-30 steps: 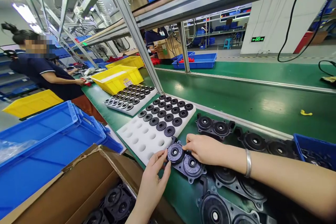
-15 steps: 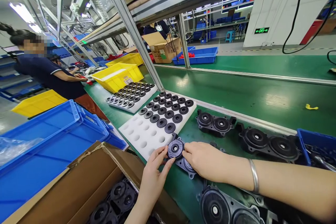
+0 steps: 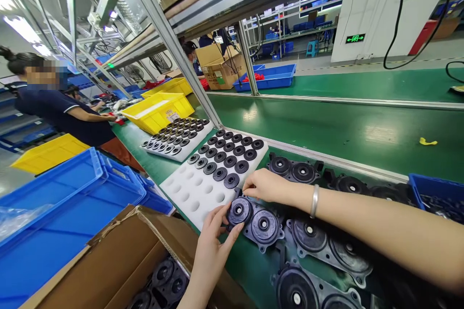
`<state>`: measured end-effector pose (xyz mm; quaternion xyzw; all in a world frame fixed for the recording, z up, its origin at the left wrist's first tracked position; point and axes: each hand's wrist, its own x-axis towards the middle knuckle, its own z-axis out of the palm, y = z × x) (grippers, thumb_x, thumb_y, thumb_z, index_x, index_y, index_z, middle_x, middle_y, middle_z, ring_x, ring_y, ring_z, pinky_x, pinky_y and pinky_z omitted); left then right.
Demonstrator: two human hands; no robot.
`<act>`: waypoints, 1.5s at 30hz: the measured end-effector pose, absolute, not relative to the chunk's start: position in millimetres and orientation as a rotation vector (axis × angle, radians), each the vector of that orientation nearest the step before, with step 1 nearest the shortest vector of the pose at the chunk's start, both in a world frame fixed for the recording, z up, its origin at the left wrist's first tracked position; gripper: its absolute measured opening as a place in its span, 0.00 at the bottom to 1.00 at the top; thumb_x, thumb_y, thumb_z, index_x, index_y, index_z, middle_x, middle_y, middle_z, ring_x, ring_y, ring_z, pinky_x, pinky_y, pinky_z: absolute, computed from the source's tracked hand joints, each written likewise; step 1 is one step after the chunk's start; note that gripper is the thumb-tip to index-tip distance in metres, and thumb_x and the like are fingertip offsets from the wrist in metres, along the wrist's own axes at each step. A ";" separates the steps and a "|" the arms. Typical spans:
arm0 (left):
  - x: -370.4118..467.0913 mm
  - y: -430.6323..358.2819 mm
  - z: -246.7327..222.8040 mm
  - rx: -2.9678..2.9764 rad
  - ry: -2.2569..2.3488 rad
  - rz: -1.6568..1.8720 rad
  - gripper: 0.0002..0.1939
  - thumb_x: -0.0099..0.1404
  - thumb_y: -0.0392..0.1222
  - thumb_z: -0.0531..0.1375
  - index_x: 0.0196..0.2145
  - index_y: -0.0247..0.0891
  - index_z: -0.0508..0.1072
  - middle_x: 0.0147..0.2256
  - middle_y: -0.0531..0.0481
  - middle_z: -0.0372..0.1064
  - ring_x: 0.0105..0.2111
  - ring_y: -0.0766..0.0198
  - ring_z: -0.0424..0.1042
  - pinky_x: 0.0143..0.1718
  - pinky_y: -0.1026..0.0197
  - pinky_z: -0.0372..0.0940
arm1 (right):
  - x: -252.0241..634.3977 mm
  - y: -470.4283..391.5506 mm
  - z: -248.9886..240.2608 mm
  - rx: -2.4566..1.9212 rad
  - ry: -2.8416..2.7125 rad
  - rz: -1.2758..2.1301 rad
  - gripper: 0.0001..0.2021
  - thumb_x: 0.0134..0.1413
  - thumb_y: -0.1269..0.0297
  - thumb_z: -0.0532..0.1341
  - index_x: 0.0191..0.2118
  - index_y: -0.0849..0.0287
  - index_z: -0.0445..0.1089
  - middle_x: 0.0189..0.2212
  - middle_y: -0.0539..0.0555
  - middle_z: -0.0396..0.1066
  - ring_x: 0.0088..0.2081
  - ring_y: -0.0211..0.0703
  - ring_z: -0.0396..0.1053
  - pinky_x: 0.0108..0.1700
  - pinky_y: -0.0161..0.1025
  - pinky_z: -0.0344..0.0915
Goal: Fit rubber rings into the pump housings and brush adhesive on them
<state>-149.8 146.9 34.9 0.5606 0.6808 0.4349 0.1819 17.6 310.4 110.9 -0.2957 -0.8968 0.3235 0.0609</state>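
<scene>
My left hand grips the left end of a black housing, with thumb and fingers on either side of its round black disc. The housing carries two round parts side by side and lies on the green bench, close to a white foam tray. Above it is my right hand, fingers loosely bent and nothing visible in them. Its fingertips are between the housing's upper edge and the nearest black disc on the tray. Several rows of such discs fill the tray's far part; bare round hollows show in front.
More housings lie to the right and near the bench edge. A blue bin stands at far right, a cardboard box at lower left. Yellow bins, a second disc tray and a metal post stand behind. A co-worker is at left.
My right hand has left the housing and moved up toward the foam tray, uncovering the housing's right round part. My left hand stays on the left end. The view has shifted slightly.
</scene>
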 end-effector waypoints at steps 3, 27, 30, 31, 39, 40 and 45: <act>-150.8 148.0 35.5 1.563 1.913 1.204 0.28 0.64 0.61 0.64 0.57 0.49 0.74 0.47 0.44 0.68 0.40 0.60 0.70 0.37 0.60 0.75 | 6.3 316.0 105.3 -0.917 -2.707 1.127 0.07 0.56 0.73 0.64 0.34 0.62 0.82 0.21 0.50 0.75 0.25 0.36 0.72 0.30 0.29 0.62; -153.1 147.6 36.4 1.549 1.909 1.162 0.27 0.63 0.62 0.65 0.57 0.52 0.74 0.49 0.44 0.68 0.46 0.56 0.73 0.38 0.61 0.75 | -1.5 313.3 95.0 -1.170 -2.271 1.746 0.10 0.50 0.79 0.62 0.22 0.61 0.73 0.11 0.43 0.64 0.15 0.32 0.65 0.23 0.26 0.65; -153.5 147.9 36.7 1.548 1.914 1.165 0.28 0.63 0.62 0.65 0.57 0.52 0.74 0.49 0.44 0.68 0.45 0.56 0.73 0.38 0.61 0.75 | -2.6 310.1 96.1 -1.265 -2.155 1.817 0.10 0.51 0.79 0.61 0.22 0.61 0.71 0.11 0.43 0.63 0.15 0.32 0.64 0.23 0.27 0.67; -153.6 148.0 36.9 1.546 1.918 1.164 0.28 0.63 0.62 0.66 0.57 0.52 0.74 0.49 0.44 0.68 0.45 0.56 0.73 0.38 0.60 0.75 | -2.9 309.7 96.2 -1.285 -2.120 1.847 0.11 0.51 0.79 0.61 0.21 0.61 0.70 0.11 0.43 0.63 0.15 0.32 0.64 0.23 0.27 0.67; -155.7 147.1 31.3 1.546 1.941 1.144 0.30 0.63 0.64 0.64 0.58 0.50 0.73 0.50 0.43 0.67 0.47 0.54 0.72 0.40 0.59 0.75 | -3.7 311.7 92.6 -1.326 -1.980 2.037 0.15 0.56 0.78 0.59 0.20 0.62 0.63 0.12 0.45 0.64 0.16 0.32 0.68 0.28 0.29 0.75; -155.9 147.0 30.7 1.548 1.944 1.146 0.30 0.63 0.64 0.64 0.58 0.50 0.73 0.50 0.43 0.67 0.48 0.54 0.72 0.40 0.59 0.75 | -3.1 311.8 92.2 -1.319 -1.981 2.046 0.15 0.57 0.77 0.59 0.20 0.62 0.63 0.12 0.45 0.65 0.17 0.32 0.69 0.29 0.30 0.75; -154.5 148.1 34.6 1.536 1.932 1.144 0.28 0.62 0.62 0.66 0.57 0.51 0.74 0.51 0.44 0.68 0.48 0.55 0.73 0.39 0.60 0.75 | 2.6 313.5 96.3 -1.225 -2.078 2.016 0.14 0.59 0.78 0.59 0.23 0.62 0.66 0.13 0.44 0.67 0.18 0.34 0.72 0.29 0.29 0.74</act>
